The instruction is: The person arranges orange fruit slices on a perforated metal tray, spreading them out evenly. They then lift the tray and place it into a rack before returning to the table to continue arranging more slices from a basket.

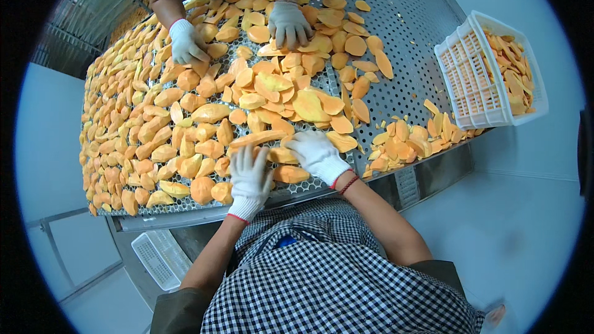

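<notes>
My left hand (250, 179), in a white knit glove, lies with fingers stretched out and apart over slices at the near edge of the mesh tray (297, 189). A long orange slice (257, 138), which looks like sweet potato, touches its fingertips. My right hand (319, 153), gloved the same way, rests on the near side of the slice heap (278, 94). Its fingers point left, extended over the pieces; what lies under them is hidden. Between my hands sits another orange slice (283, 155).
Across the table, a co-worker's gloved hands (289, 23) press on the same heap. Slices cover the tray to the left in rows. At right, a perforated metal table (408, 55) carries a smaller slice pile (411, 139) and a white basket (473, 80) of slices. A white crate (162, 260) stands below left.
</notes>
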Demonstrator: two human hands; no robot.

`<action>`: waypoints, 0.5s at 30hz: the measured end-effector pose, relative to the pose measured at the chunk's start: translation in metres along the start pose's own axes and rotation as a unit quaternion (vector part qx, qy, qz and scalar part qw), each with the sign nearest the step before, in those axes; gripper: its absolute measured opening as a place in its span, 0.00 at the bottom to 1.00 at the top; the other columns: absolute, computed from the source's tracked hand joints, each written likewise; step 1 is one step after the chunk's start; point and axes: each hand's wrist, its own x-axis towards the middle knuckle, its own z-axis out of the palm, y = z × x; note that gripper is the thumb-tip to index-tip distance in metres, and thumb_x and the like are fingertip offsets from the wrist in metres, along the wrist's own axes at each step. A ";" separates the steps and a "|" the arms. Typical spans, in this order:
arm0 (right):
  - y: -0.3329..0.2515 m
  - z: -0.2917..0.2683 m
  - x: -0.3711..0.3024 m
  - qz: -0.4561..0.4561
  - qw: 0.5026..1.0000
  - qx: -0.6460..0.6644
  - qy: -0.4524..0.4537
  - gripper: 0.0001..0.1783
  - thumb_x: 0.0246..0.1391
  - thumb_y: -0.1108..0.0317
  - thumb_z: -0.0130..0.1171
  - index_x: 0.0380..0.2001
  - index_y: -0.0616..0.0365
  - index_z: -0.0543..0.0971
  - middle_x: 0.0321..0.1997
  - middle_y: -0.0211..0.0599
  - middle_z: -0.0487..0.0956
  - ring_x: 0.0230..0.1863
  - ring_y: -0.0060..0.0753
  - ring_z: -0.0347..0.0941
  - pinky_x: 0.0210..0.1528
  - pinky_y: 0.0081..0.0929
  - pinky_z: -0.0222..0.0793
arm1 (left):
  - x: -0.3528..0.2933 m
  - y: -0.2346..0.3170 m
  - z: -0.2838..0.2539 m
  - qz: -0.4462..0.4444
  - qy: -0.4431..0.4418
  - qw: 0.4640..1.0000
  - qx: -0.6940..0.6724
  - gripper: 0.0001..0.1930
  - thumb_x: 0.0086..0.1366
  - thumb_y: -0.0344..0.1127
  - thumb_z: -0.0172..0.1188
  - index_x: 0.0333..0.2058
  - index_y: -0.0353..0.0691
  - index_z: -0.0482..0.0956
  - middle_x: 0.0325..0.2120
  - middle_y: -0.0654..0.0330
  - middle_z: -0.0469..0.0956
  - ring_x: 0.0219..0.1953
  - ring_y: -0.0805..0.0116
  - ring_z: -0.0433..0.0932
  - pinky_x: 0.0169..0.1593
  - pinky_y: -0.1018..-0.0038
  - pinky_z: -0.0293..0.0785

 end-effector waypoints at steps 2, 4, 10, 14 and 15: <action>0.012 0.010 -0.008 -0.008 0.999 0.021 0.036 0.15 0.60 0.60 0.56 0.49 0.47 0.81 0.48 0.34 0.78 0.51 0.41 0.74 0.57 0.41 0.68 | 0.008 0.015 0.002 0.057 -0.005 0.998 0.005 0.32 0.61 0.42 0.63 0.63 0.46 0.66 0.64 0.44 0.59 0.69 0.43 0.54 0.71 0.46 0.44; 0.013 0.012 0.000 0.005 0.998 -0.003 0.055 0.14 0.58 0.60 0.58 0.47 0.46 0.81 0.48 0.33 0.78 0.50 0.40 0.74 0.55 0.39 0.69 | 0.015 0.024 0.010 0.083 -0.036 0.995 0.037 0.31 0.61 0.45 0.64 0.62 0.45 0.67 0.62 0.46 0.61 0.68 0.44 0.56 0.71 0.44 0.42; 0.020 0.004 0.028 0.147 0.987 -0.027 0.059 0.15 0.55 0.56 0.61 0.44 0.45 0.81 0.46 0.33 0.78 0.48 0.39 0.76 0.52 0.38 0.72 | 0.020 0.027 0.005 0.076 -0.041 0.996 0.017 0.29 0.59 0.45 0.65 0.58 0.47 0.71 0.59 0.49 0.66 0.66 0.47 0.60 0.70 0.41 0.42; 0.004 0.011 0.026 0.129 0.989 -0.032 0.070 0.21 0.52 0.51 0.65 0.47 0.47 0.79 0.46 0.35 0.80 0.51 0.39 0.76 0.53 0.37 0.72 | 0.020 0.026 0.008 0.064 -0.035 0.997 0.012 0.27 0.60 0.46 0.65 0.57 0.47 0.72 0.59 0.49 0.67 0.66 0.48 0.61 0.70 0.40 0.42; 0.003 0.008 0.030 0.144 0.989 -0.014 0.022 0.22 0.52 0.52 0.65 0.47 0.47 0.79 0.46 0.34 0.79 0.53 0.39 0.76 0.53 0.37 0.72 | 0.019 0.026 0.009 0.060 -0.038 0.997 0.017 0.26 0.60 0.46 0.64 0.57 0.47 0.72 0.59 0.49 0.67 0.66 0.48 0.61 0.70 0.41 0.42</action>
